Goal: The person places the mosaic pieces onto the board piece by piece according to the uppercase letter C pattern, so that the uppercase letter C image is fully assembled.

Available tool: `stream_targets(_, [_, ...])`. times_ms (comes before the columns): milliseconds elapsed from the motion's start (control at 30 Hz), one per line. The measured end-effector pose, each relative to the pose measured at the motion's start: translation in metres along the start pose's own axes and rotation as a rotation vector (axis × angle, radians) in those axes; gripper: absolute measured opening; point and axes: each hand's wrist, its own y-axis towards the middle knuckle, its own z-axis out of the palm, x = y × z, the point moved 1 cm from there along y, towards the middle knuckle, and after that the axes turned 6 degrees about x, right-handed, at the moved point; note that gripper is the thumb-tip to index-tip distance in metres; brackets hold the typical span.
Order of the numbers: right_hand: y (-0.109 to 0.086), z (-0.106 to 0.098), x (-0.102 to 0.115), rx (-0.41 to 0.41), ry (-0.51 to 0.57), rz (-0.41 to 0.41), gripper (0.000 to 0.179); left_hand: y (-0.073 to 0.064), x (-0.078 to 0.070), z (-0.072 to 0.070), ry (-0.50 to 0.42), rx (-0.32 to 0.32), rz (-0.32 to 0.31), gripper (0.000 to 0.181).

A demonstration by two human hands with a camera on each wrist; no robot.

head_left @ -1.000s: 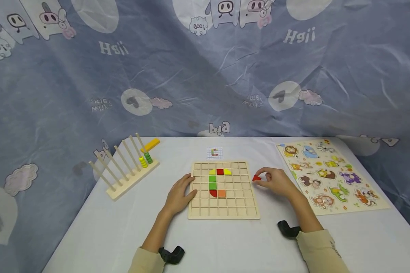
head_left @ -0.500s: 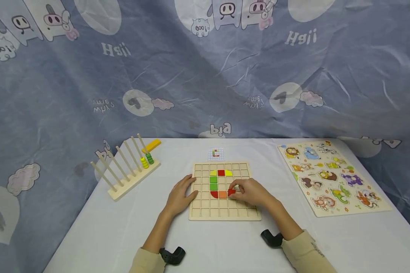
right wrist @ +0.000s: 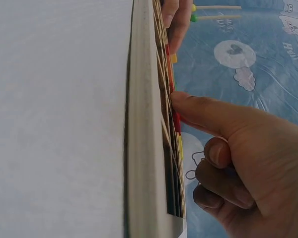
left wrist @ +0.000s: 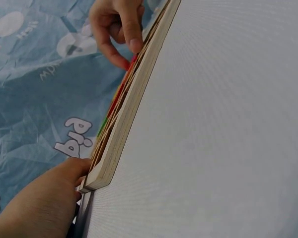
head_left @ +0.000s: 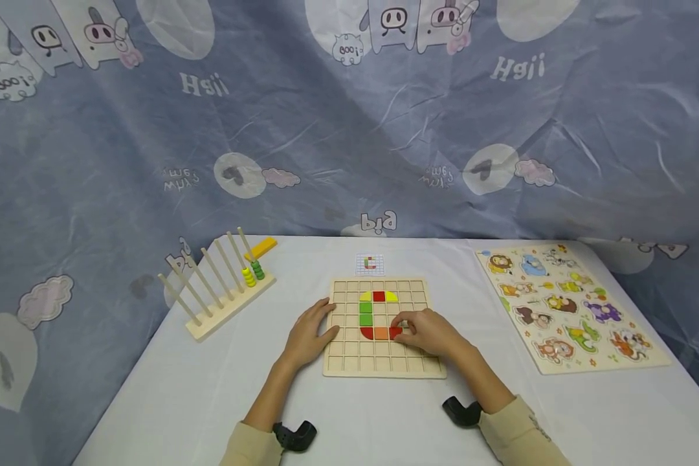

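A wooden grid board lies at the middle of the white table. On it, coloured tiles form a C: a red square between yellow tiles on top, green tiles down the side, a rounded red tile and an orange tile below. My right hand pinches a red tile by thumb and index finger, right at the cell beside the orange one; its other fingers are curled. My left hand rests against the board's left edge, thumb and fingers spread along it.
Behind the board lies a small pattern card. An abacus rack with upright pegs and some beads stands left, with a yellow bar behind it. A wooden animal puzzle lies on the right. A patterned cloth hangs at the back.
My right hand has carried the red tile leftward from beside the board to the cell right of the orange tile, where it now sits lower. My left hand stays at the board's edge.
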Motion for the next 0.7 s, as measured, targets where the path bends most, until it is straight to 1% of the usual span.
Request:
stream_targets(200, [-0.001, -0.002, -0.004, -0.003, 0.000, -0.009, 0.027, 0.002, 0.000, 0.002, 0.001, 0.021, -0.013, 0.052])
stream_targets(367, [-0.003, -0.011, -0.011, -0.030, 0.062, -0.007, 0.026, 0.002, -0.001, 0.002, -0.001, 0.014, -0.009, 0.052])
stream_targets(467, [-0.006, -0.019, -0.018, -0.065, 0.090, 0.004, 0.024, 0.002, -0.002, 0.002, -0.006, 0.010, -0.009, 0.051])
stream_targets(567, [-0.010, -0.029, -0.027, -0.121, 0.090, 0.011, 0.024, 0.003, -0.003, 0.002, -0.013, 0.019, -0.018, 0.052])
stream_targets(633, [-0.014, -0.036, -0.033, -0.162, 0.087, 0.023, 0.025, 0.003, -0.002, 0.003, -0.050, 0.033, -0.049, 0.055])
stream_targets(700, [-0.019, -0.045, -0.040, -0.196, 0.088, 0.035, 0.025, 0.004, -0.002, 0.001, -0.139, 0.049, -0.097, 0.058])
